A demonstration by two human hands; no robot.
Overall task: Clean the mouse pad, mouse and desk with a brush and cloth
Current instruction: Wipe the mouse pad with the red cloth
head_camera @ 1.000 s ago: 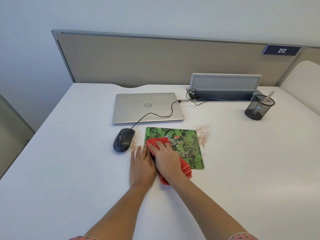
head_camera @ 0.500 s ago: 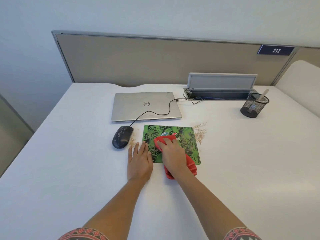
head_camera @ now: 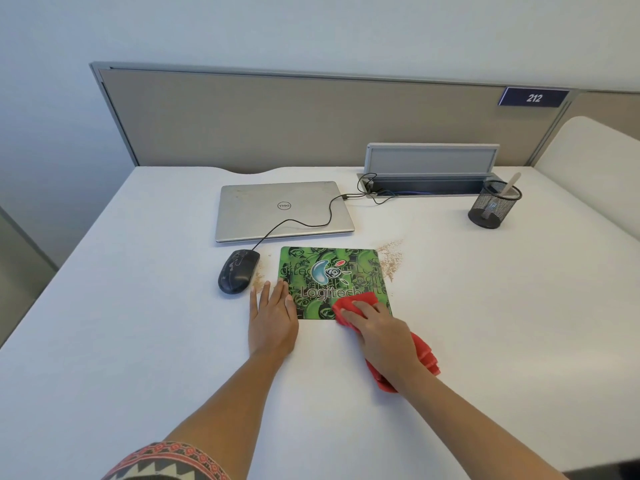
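Note:
A green patterned mouse pad point(head_camera: 329, 271) lies on the white desk point(head_camera: 138, 306). My right hand point(head_camera: 381, 332) presses a red cloth point(head_camera: 360, 301) onto the pad's near right corner; the cloth trails out behind my wrist. My left hand point(head_camera: 273, 315) lies flat, fingers spread, on the desk, its fingertips holding down the pad's near left edge. A black wired mouse point(head_camera: 238, 270) sits left of the pad. Brown crumbs lie beside the mouse point(head_camera: 259, 277) and off the pad's far right corner point(head_camera: 391, 258). A pale brush handle point(head_camera: 512, 183) sticks out of a mesh cup.
A shut silver laptop point(head_camera: 282, 211) lies behind the pad, with the mouse cable running across it to an open cable tray point(head_camera: 429, 185). The black mesh cup point(head_camera: 493, 204) stands at the far right. A beige partition point(head_camera: 311, 119) closes off the desk's back.
My right hand has dragged the red cloth from the pad's left middle toward its near right corner, uncovering the printed logo. The left hand has stayed put.

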